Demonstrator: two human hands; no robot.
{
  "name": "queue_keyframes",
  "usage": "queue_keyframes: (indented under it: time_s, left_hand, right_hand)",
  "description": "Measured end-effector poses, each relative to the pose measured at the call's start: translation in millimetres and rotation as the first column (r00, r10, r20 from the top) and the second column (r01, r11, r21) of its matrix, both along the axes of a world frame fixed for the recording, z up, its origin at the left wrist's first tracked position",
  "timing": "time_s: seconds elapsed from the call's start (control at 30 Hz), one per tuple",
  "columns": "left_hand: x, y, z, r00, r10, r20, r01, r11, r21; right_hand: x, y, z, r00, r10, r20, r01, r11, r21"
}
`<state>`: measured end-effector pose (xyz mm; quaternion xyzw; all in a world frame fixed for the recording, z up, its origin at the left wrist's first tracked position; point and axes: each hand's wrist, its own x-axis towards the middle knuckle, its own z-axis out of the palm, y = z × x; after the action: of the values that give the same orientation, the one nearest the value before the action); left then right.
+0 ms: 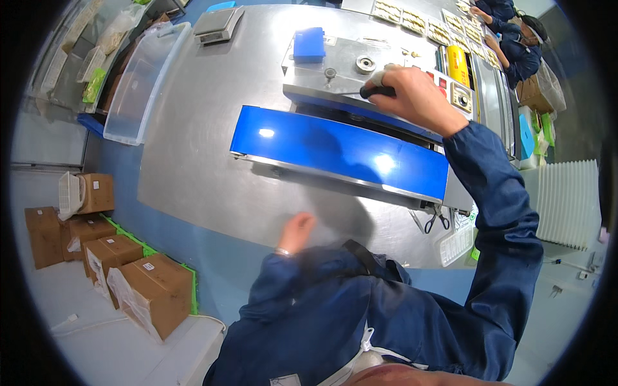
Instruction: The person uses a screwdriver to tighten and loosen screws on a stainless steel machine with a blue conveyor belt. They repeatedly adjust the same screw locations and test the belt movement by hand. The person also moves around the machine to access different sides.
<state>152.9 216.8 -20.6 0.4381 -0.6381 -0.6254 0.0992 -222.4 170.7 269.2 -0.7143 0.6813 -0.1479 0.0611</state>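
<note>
My right hand [412, 93] is closed around the black handle of a screwdriver [377, 92], reaching over a metal-topped machine [306, 80]. The tool's thin shaft seems to point left across the metal top, near a small round knob [330, 74]; whether its tip touches anything I cannot tell. A round metal fitting [365, 63] sits just beyond the hand. Along the machine's near side runs a long, glossy blue panel [309, 141]. Nearer my body, my left hand [298, 231] hangs by the table's front edge, fingers curled and slightly blurred, with nothing visible in them.
Scissors [436, 222] and a white tray [456, 246] lie at the table's near right. A blue block [309, 45] rests on the machine. Far left are a scale [217, 26] and a clear bin [125, 122]. Two people work at the far right beside filled trays [413, 22]. Cartons [158, 286] stand lower left.
</note>
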Motion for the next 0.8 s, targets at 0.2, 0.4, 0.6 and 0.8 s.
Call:
queue_keyframes:
  time_s: [0.2, 0.4, 0.6, 0.8]
  left_hand:
    - [21.3, -25.2, -19.3, 0.993, 0.08, 0.089, -0.077, 0.997, -0.028]
    - [28.3, -41.9, -22.3, 0.993, 0.081, 0.085, -0.078, 0.996, -0.037]
    - [23.0, -43.8, -28.6, 0.996, 0.082, 0.023, -0.082, 0.997, -0.017]
    - [22.0, -38.0, -30.3, 0.997, 0.074, 0.02, -0.075, 0.997, 0.021]
  right_hand:
    - [7.4, -58.1, -3.0, 0.979, 0.017, -0.204, -0.016, 1.0, 0.009]
    - [9.2, -68.2, 3.9, 0.961, 0.02, -0.275, -0.011, 0.999, 0.035]
    - [13.8, -73.3, 8.0, 0.95, 0.046, -0.309, -0.031, 0.998, 0.051]
    - [20.4, -100.9, 21.2, 0.946, 0.104, -0.307, -0.046, 0.981, 0.191]
